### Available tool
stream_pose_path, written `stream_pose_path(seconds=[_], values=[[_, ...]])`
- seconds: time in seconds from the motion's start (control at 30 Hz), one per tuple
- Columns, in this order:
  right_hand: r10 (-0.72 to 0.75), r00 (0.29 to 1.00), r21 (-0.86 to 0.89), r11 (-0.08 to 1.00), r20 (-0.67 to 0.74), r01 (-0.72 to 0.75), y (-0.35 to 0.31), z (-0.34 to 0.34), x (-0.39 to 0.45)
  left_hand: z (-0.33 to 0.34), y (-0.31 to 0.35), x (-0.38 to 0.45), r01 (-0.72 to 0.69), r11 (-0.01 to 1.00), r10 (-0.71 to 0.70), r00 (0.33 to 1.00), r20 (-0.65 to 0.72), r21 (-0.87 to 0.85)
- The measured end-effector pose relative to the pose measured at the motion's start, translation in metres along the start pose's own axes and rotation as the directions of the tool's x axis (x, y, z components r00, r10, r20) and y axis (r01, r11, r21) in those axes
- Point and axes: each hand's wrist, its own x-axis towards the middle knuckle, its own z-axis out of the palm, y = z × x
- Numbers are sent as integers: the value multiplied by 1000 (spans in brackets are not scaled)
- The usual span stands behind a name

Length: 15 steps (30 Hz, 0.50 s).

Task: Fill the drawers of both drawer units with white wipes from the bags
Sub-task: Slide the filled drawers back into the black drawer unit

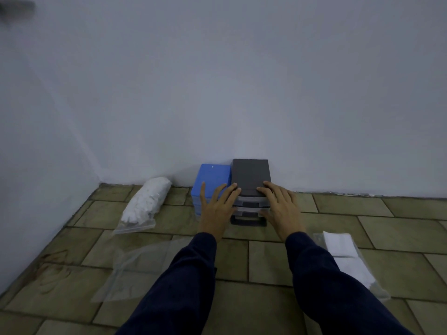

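Observation:
Two small drawer units stand side by side against the wall: a blue one (212, 176) on the left and a black-topped one (250, 175) with clear drawers on the right. My left hand (216, 209) lies with straight fingers over the blue unit's front and the black unit's left top edge. My right hand (280, 209) rests flat on the black unit's front right corner, thumb by the drawers. A clear bag full of white wipes (145, 201) lies to the left. Another bag with flat white wipes (348, 259) lies at the right.
An empty clear plastic bag (135, 269) lies flat on the tiled floor (242, 301) under my left forearm. White walls (242, 93) meet in a corner at the left behind the full bag.

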Motion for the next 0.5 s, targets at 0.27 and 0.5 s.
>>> stream_pose_path(seconds=[0.27, 0.5], values=[[66, 998, 42, 997, 18, -66, -3, -1, 1, 1, 5, 2, 32, 999, -32, 999, 17, -27], [285, 942, 143, 940, 175, -311, 3, -14, -33, -17, 44, -22, 186, 959, -185, 982, 25, -212]])
